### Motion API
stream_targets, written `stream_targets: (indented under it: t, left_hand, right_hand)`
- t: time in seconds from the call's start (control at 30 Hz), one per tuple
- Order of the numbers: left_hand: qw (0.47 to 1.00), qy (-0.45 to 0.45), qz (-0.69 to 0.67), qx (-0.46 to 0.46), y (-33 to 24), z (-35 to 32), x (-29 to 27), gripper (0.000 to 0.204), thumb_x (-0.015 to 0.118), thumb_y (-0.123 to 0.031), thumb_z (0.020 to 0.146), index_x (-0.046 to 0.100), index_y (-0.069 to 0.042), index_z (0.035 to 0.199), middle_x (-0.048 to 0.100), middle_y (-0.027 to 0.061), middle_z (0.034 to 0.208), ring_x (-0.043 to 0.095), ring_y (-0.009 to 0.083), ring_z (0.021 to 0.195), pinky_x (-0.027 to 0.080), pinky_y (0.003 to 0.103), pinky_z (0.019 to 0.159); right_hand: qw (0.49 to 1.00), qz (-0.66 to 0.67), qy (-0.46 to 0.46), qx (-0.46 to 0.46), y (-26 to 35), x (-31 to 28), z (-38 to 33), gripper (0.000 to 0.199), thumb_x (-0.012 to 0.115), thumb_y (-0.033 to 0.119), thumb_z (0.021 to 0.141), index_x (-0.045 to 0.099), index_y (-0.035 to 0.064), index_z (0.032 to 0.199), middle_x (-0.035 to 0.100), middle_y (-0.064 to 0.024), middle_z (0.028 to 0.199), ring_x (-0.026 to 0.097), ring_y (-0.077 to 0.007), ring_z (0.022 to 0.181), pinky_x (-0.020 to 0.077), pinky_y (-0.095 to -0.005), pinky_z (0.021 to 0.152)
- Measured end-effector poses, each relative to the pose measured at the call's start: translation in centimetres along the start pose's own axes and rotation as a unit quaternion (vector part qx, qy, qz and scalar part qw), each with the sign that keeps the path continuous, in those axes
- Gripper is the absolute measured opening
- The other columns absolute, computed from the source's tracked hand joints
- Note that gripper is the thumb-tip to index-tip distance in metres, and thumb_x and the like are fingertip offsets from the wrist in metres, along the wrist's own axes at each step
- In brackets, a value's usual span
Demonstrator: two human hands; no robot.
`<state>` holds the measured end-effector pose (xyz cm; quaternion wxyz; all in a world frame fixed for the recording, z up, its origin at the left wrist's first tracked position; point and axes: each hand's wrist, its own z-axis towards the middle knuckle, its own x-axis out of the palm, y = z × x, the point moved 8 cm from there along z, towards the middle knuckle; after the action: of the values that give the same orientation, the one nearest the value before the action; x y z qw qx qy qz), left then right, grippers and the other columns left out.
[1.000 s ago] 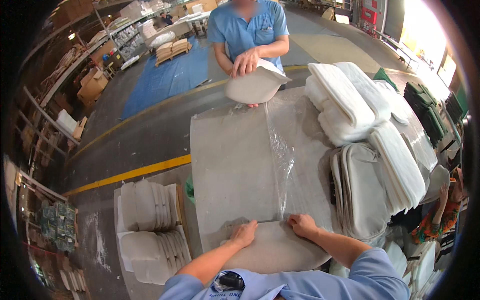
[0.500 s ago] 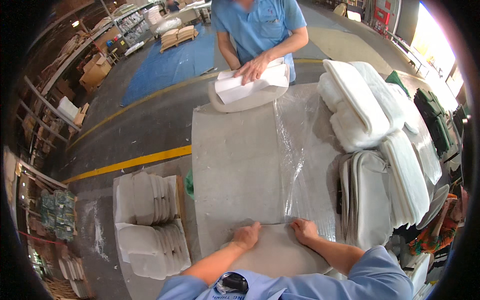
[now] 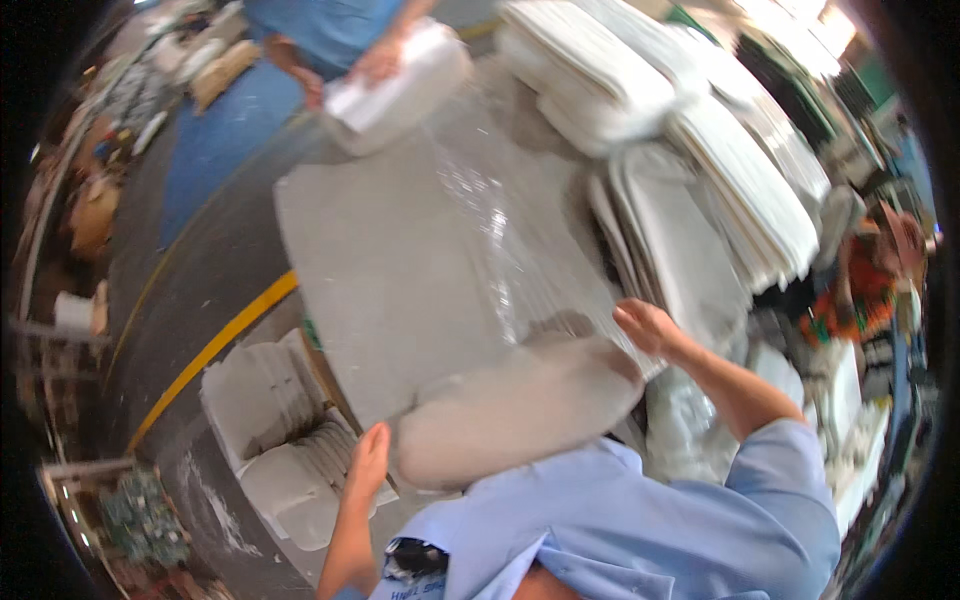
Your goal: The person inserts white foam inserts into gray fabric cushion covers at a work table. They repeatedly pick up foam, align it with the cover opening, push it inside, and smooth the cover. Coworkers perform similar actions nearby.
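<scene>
A grey, rounded, folded pad [image 3: 520, 410] lies along the near edge of the table, close to my body, smeared by motion. Beside its left end is my left hand [image 3: 370, 460], open, the fingers straight and together. My right hand [image 3: 645, 328], also open, hovers at the pad's right end with its fingers pointing left over the table. Neither hand grips the pad; whether the right one brushes it I cannot tell. The grey table [image 3: 390, 270] bears a strip of clear plastic film [image 3: 490, 240] along its length.
Across the table, a person in blue [image 3: 330, 40] rests a hand on a white sheet [image 3: 385, 95] over another pad. White fleecy stacks [image 3: 590, 70] and folded grey pieces [image 3: 675, 230] fill the right side. Grey stacked pads [image 3: 290, 490] stand at the left. Another person in orange [image 3: 860, 300] is at far right.
Both hands have let go of the pad's far edge and spread to its two ends. The pad now appears folded and rounded. My view has turned, so the scene is tilted.
</scene>
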<state>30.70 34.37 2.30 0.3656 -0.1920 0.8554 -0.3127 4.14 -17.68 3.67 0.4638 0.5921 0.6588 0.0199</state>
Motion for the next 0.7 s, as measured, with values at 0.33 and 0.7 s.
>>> stream_targets:
  t: [0.33, 0.7]
  left_hand:
    - [0.958, 0.177, -0.139, -0.178, 0.4, -2.0, 5.5, 0.070, 0.048, -0.046, 0.113, 0.040, 0.009, 0.155, 0.054, 0.0258, 0.151, 0.056, 0.0334, 0.137, 0.047, 0.044, 0.112]
    - [0.948, 0.191, 0.134, -0.218, -1.1, 2.6, 6.1, 0.074, 0.045, -0.048, 0.112, 0.047, 0.015, 0.150, 0.053, 0.0345, 0.152, 0.052, 0.0420, 0.142, 0.040, 0.045, 0.118]
  right_hand:
    - [0.934, 0.170, 0.201, 0.243, -2.2, 5.9, -4.7, 0.071, 0.047, 0.056, 0.109, 0.053, -0.0047, 0.147, 0.065, -0.0187, 0.134, 0.069, -0.0359, 0.118, 0.0608, -0.0532, 0.087]
    - [0.920, 0.023, 0.221, 0.322, -2.4, 6.7, -0.2, 0.067, 0.048, 0.055, 0.108, 0.071, -0.0029, 0.132, 0.067, -0.0257, 0.136, 0.067, -0.0393, 0.126, 0.0549, -0.0557, 0.101]
